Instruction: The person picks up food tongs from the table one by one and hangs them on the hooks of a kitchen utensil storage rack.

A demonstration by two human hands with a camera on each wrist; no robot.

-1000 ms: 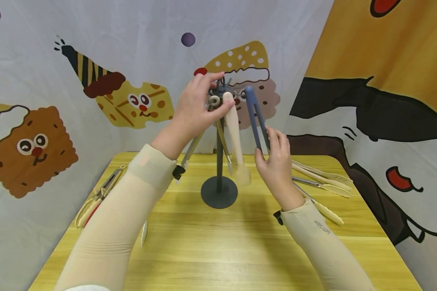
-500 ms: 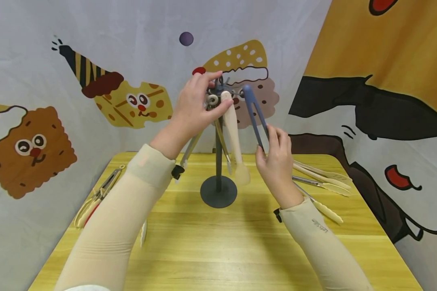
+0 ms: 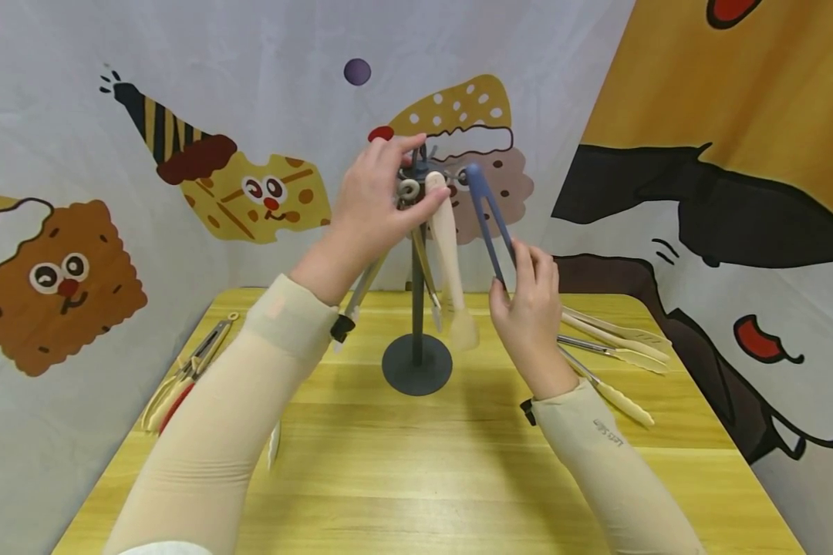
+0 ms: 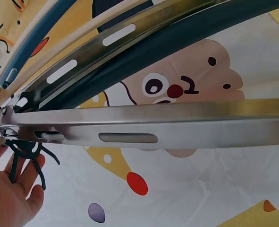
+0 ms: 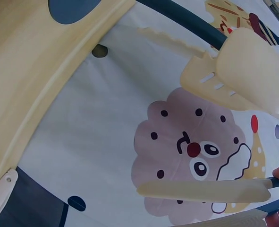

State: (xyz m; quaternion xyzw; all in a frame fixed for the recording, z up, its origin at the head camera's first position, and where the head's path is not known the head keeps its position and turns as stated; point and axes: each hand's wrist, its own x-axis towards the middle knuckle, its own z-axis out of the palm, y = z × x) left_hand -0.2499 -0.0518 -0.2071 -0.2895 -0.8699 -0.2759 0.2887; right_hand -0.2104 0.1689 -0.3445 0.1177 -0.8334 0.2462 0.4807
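Observation:
My left hand [image 3: 371, 204] holds the top of a dark grey utensil stand [image 3: 417, 320], thumb and fingers around its hooks. In the left wrist view, metal-armed tongs [image 4: 186, 125] and others hang from those hooks. Pale cream tongs [image 3: 446, 247] with a spatula-like tip hang at the front of the stand, just under my left thumb. To their right, my right hand [image 3: 527, 308] pinches the arms of blue tongs [image 3: 482, 204], whose upper end is at a hook. Their cream tip [image 5: 205, 190] shows in the right wrist view.
At the table's left lie several tongs [image 3: 194, 366] with cream tips. More tongs and utensils [image 3: 621, 339] lie fanned out at the right, behind my right forearm. The stand's round base [image 3: 416, 378] rests on the wooden table [image 3: 403, 478]. A printed curtain [image 3: 278, 46] hangs behind.
My right hand has shifted very slightly to the right with the lower part of the blue tongs. My left hand stays at the stand's top.

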